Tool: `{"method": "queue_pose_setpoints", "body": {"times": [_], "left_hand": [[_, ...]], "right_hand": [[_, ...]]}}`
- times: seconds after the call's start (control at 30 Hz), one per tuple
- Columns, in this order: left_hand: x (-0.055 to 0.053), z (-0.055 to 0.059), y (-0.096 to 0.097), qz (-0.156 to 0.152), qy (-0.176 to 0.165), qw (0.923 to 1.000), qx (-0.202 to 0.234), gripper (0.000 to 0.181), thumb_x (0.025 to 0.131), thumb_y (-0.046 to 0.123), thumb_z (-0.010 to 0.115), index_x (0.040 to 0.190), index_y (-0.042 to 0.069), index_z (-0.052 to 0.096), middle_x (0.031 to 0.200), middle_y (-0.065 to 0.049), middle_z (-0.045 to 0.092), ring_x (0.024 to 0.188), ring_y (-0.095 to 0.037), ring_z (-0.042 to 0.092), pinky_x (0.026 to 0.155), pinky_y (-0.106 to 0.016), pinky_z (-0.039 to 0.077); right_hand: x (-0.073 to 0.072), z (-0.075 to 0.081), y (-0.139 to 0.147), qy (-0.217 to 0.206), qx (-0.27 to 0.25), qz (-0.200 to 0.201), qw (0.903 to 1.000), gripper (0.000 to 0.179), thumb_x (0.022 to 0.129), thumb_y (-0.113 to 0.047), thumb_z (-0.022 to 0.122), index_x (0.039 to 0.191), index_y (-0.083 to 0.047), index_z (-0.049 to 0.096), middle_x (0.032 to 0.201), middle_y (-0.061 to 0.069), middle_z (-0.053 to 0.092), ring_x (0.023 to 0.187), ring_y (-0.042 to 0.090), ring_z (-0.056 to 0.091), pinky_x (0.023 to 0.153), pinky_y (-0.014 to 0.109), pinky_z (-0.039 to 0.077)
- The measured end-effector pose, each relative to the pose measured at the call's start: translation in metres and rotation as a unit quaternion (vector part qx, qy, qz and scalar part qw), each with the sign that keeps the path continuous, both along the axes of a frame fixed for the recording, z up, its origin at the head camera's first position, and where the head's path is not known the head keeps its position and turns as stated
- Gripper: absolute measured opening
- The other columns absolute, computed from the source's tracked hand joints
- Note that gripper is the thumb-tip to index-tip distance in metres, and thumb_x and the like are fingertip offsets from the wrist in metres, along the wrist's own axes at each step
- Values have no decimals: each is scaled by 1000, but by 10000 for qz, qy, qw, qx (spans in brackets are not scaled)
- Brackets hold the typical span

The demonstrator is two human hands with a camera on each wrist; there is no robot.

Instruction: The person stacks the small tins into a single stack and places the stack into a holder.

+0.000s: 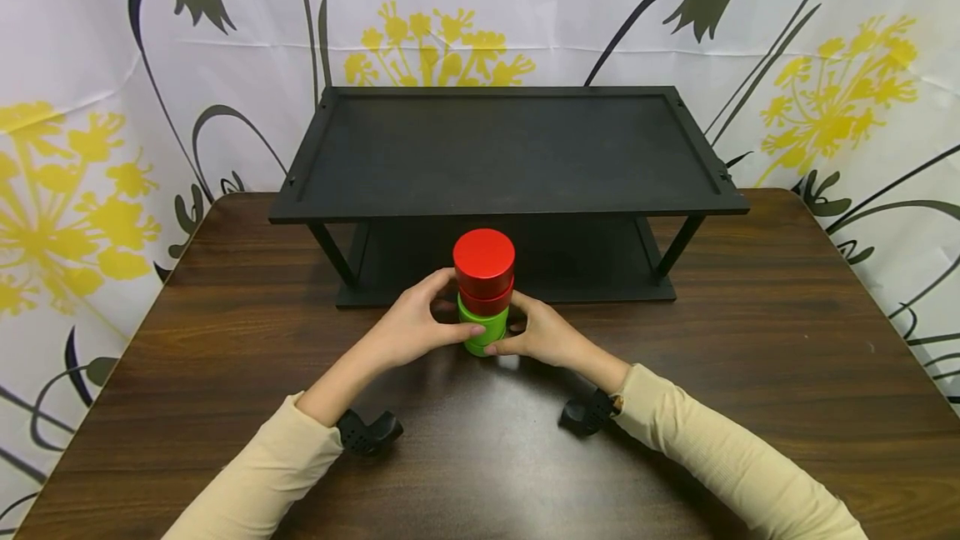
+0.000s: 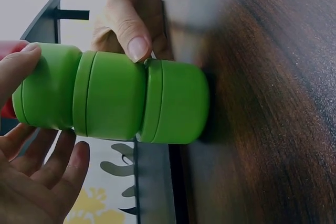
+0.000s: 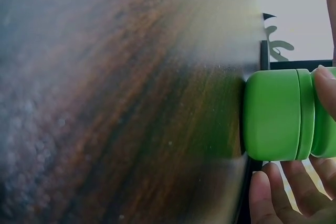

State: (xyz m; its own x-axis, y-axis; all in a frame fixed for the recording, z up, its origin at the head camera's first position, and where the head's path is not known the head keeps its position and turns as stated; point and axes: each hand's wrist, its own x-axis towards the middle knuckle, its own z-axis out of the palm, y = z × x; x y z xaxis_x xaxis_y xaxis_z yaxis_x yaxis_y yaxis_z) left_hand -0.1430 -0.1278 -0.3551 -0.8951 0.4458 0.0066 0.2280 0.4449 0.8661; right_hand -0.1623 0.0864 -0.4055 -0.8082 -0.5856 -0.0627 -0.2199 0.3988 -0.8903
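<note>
A tower of round canisters stands upright on the table, smooth green canisters (image 2: 115, 98) below and red canisters (image 1: 484, 265) above. My left hand (image 1: 408, 323) holds the tower from the left, its thumb on the uppermost green canister, just under the red. From the right, my right hand (image 1: 551, 333) grips it lower down, with the thumb (image 2: 137, 45) at the joint above the bottom green canister (image 3: 273, 114). In the right wrist view the right hand's fingers (image 3: 294, 187) curve along the far side of the green. Most of the red part is outside both wrist views.
Right behind the tower is a black two-level rack (image 1: 502, 152), its raised top overhanging a lower shelf (image 1: 585, 269). Brown wooden table (image 1: 795, 340) extends to both sides and in front. A flower-patterned white curtain (image 1: 555, 15) hangs behind.
</note>
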Motion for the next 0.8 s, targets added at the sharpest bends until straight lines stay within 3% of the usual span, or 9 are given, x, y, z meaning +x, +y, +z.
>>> {"method": "queue_pose_setpoints", "body": {"times": [0.47,0.8], "left_hand": [[0,0,2,74,-79,9999,9,61,80,17,78,132,11,48,131,-8,55,112,-27,62,93,-39,55],[0,0,2,83,-157,9998,12,60,80,17,77,132,11,47,131,-9,55,110,-29,63,93,-42,55]], "right_hand": [[-1,0,-2,31,54,5,10000,68,77,-12,80,134,-3,45,131,15,56,118,28,56,99,41,51],[-2,-4,-4,-2,319,7,9995,60,78,-12,78,130,-4,49,127,15,59,114,28,59,96,39,53]]}}
